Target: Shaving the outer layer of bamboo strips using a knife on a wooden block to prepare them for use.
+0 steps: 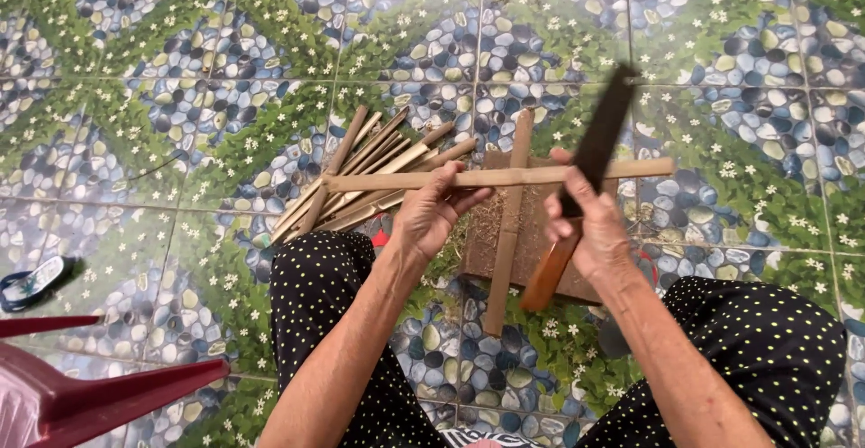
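Left hand (431, 209) was closed around long bamboo strip (505, 177), held level across view. Right hand (590, 227) was gripped on knife (586, 173) with brown handle; dark blade was pointed toward 1 o'clock, crossing strip. Second strip (506, 232) was laid upright on wooden block (532, 232) at 6 o'clock of held strip. Bundle of bamboo sticks (369, 173) was seen at 10 o'clock of left hand, on tiled floor (180, 96).

a single head camera is looking steeply down from close above the person's lap, facing forward over the knees (333, 277) onto the tiled floor (180, 96), with both forearms reaching in from the bottom edge.
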